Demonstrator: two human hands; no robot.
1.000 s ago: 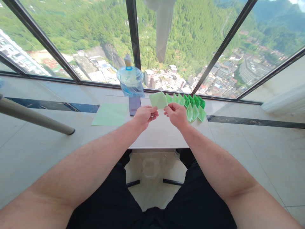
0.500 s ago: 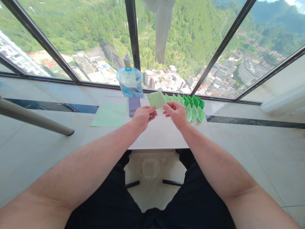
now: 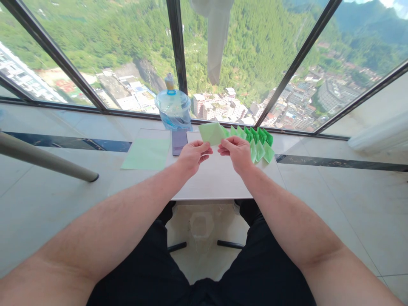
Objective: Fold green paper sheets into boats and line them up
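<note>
A pale green piece of folded paper is held up above the white table. My left hand pinches its lower left edge between thumb and fingers. At its right corner, the thumb and fingertips of my right hand are closed on the paper too. Just beyond my right hand stand several folded green paper pieces in rows, light green to darker green. A flat light green sheet lies on the table to the left.
A phone lies beside the flat sheet. Behind it, by the window, stands a clear plastic container with a blue rim. A grey pole slants in from the left. My legs are under the table's near edge.
The folded paper has shifted slightly to the right and turned a little, its right corner now meeting my right fingertips. My left hand has moved slightly right with it.
</note>
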